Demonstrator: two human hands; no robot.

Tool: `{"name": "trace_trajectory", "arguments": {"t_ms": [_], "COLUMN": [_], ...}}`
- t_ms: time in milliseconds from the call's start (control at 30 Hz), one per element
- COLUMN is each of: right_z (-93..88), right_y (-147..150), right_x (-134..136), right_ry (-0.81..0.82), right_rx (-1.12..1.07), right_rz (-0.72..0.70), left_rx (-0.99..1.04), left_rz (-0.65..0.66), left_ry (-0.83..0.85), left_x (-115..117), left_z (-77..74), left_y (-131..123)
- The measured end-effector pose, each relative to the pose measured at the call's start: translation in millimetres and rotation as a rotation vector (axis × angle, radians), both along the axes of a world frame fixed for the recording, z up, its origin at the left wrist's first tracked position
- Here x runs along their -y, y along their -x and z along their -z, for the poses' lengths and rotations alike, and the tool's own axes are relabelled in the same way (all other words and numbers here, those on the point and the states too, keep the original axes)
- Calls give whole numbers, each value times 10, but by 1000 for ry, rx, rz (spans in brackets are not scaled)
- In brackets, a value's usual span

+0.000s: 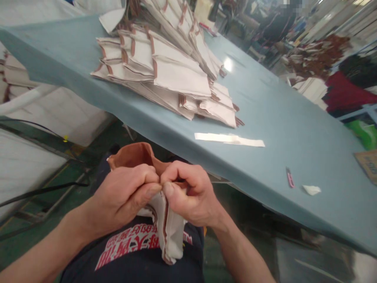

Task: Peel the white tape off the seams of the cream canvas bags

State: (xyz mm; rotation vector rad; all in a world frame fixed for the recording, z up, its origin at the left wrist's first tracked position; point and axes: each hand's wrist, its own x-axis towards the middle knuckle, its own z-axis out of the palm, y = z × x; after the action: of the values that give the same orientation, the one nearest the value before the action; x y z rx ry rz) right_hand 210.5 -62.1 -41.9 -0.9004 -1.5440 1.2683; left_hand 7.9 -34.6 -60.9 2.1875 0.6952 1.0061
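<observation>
My left hand and my right hand meet thumb to thumb over my lap. Both pinch the edge of a fabric piece, cream cloth with brown trim along its seam. Its lower end hangs down over my dark apron with red lettering. Behind my fingers, a brown part of the piece stands up and gapes. The exact spot under my fingertips is hidden.
On the blue table lie stacks of cream pieces with brown edging. Nearer are a pale strip, small pink-handled snips and a white scrap. The table's edge slants past my right hand.
</observation>
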Motion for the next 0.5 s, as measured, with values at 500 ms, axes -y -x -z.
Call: {"name": "trace_trajectory", "arguments": {"t_ms": [500], "right_z": [-126], "right_y": [-347], "right_x": [-170], "right_ry": [-187], "right_rx": [288], "right_rz": [-151], "left_rx": [-66], "left_rz": [-52], "left_ry": [187], "left_x": [32], "left_z": [65], "left_y": [228]}}
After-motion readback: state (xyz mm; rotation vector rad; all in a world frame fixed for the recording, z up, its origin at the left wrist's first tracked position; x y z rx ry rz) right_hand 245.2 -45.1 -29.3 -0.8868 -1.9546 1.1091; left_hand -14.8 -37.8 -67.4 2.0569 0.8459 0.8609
